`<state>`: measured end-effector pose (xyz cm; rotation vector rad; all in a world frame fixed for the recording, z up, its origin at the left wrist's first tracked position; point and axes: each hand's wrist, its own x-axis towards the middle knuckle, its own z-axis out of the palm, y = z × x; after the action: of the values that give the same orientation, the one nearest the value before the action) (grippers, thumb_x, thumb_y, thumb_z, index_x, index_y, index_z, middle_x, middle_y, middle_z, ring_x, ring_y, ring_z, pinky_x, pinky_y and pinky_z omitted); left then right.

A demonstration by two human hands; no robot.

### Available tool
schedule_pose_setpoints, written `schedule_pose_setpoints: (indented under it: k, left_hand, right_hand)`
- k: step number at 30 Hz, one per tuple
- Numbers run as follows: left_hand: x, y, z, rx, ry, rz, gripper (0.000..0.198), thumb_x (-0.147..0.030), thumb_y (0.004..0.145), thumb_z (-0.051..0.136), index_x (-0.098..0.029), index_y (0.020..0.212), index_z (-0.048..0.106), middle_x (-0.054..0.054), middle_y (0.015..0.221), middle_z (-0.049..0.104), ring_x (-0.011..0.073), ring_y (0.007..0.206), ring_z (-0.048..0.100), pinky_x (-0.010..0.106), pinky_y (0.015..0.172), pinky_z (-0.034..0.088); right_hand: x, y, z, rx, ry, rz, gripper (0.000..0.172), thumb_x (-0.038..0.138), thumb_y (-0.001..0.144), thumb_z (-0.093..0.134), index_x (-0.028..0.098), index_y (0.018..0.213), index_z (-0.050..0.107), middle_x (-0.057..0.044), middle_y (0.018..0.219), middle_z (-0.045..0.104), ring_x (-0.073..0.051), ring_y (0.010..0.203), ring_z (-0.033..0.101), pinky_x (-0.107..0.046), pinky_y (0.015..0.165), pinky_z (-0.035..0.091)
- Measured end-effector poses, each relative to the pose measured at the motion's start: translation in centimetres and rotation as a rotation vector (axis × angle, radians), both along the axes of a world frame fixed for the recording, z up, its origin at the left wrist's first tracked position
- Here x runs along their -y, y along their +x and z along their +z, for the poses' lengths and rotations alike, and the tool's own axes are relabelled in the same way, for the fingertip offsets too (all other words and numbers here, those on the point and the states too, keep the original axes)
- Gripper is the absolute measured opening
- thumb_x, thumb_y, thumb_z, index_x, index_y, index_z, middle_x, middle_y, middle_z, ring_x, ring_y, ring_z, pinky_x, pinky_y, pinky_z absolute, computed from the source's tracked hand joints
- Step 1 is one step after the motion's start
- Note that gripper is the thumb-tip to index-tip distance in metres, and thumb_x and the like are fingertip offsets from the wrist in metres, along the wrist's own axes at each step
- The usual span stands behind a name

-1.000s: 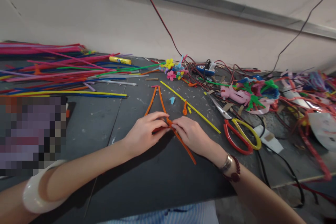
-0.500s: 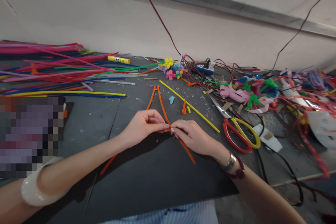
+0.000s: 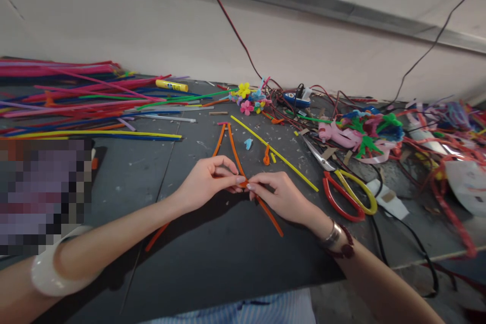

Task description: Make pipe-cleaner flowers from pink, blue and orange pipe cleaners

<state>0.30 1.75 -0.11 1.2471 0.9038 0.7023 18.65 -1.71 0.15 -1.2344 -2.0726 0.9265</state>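
Observation:
A long orange pipe cleaner [image 3: 234, 149] lies on the dark table, bent into a narrow upside-down V with a bit of pink at its top. One leg comes out below my right hand [image 3: 276, 193], the other passes behind my left hand [image 3: 207, 182] and forearm. Over the right leg, the thumbs and fingertips of both hands pinch a bit of orange pipe cleaner [image 3: 245, 184]. Fingers cover most of it, so I cannot tell whether it is a separate piece. Beyond the hands are a yellow pipe cleaner [image 3: 281, 157], a small orange loop [image 3: 266, 156] and a light-blue scrap [image 3: 248, 144].
Scissors [image 3: 343, 192] with red and yellow handles lie to the right. Many coloured pipe cleaners [image 3: 76, 91] and a yellow glue stick [image 3: 171, 85] occupy the far left. Fuzzy flowers [image 3: 246, 98], tangled wires and finished-looking pieces [image 3: 364, 134] crowd the back right. A pixelated area covers the left.
Both hands stay at nearly the same spot. Their fingertips have shifted slightly around the pinched orange bit, a little more of which now shows. The long orange pipe cleaner looks unmoved.

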Motion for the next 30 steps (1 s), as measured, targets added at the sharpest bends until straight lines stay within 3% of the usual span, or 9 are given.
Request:
schedule_pose_setpoints:
  k: [6,11,14,17,21,25,30]
  left_hand:
    - [-0.5,-0.4,-0.4,0.191,-0.203,-0.104,0.021,-0.017,0.071,0.067,-0.016,0.088,0.055,0.000,0.067,0.071,0.0123,0.068,0.067,0.021,0.067,0.052]
    - [-0.5,-0.6,-0.2,0.290,-0.318,-0.158,0.025,-0.011,0.070,0.067,-0.016,0.092,0.056,0.001,0.069,0.071,0.0115,0.068,0.067,0.018,0.065,0.050]
    - [-0.5,-0.5,-0.1,0.310,-0.334,-0.120,0.024,-0.010,0.068,0.069,-0.015,0.088,0.056,-0.001,0.066,0.070,0.0110,0.066,0.067,0.018,0.065,0.050]
    - [-0.4,-0.4,-0.1,0.297,-0.327,-0.060,0.021,-0.009,0.068,0.068,-0.015,0.084,0.056,0.000,0.066,0.071,0.0111,0.067,0.067,0.018,0.066,0.050]
    - [-0.3,-0.3,-0.4,0.308,-0.334,-0.052,0.017,-0.009,0.069,0.067,-0.015,0.082,0.058,0.000,0.068,0.071,0.0103,0.069,0.066,0.018,0.067,0.050]
    - [-0.3,-0.5,-0.6,0.293,-0.376,-0.174,0.019,-0.010,0.072,0.065,-0.016,0.090,0.060,0.002,0.078,0.073,0.0106,0.076,0.067,0.019,0.073,0.049]
    - [-0.5,-0.8,-0.6,0.172,-0.357,-0.289,0.026,-0.012,0.068,0.069,-0.016,0.093,0.061,0.005,0.080,0.073,0.0141,0.082,0.066,0.023,0.077,0.048]
  right_hand:
    - [0.1,0.3,0.6,-0.249,-0.173,-0.011,0.019,0.025,0.084,0.049,0.015,0.073,0.062,-0.001,0.064,0.061,-0.011,0.062,0.057,-0.022,0.063,0.045]
    - [0.1,0.4,0.7,-0.344,-0.205,0.028,0.018,0.026,0.083,0.051,0.014,0.078,0.063,-0.001,0.065,0.062,-0.010,0.062,0.058,-0.023,0.063,0.048]
    - [0.0,0.3,0.2,-0.267,-0.037,-0.030,0.016,0.025,0.083,0.052,0.016,0.078,0.065,-0.002,0.070,0.066,-0.011,0.065,0.060,-0.024,0.063,0.049]
    - [0.0,0.4,-0.4,-0.103,0.345,-0.128,0.012,0.022,0.081,0.056,0.017,0.082,0.066,-0.004,0.076,0.068,-0.013,0.069,0.061,-0.026,0.067,0.049]
    - [0.0,0.8,-0.8,0.108,0.726,-0.027,0.016,0.014,0.082,0.054,0.012,0.094,0.064,-0.008,0.084,0.069,-0.016,0.077,0.061,-0.031,0.074,0.050]
    - [0.0,1.2,-1.0,0.207,0.806,0.053,0.018,0.010,0.084,0.047,0.012,0.092,0.063,-0.009,0.087,0.068,-0.017,0.079,0.060,-0.033,0.075,0.050]
    - [0.0,0.9,-1.3,0.126,0.672,0.069,0.018,0.014,0.085,0.045,0.014,0.086,0.063,-0.007,0.079,0.066,-0.016,0.075,0.058,-0.030,0.070,0.049]
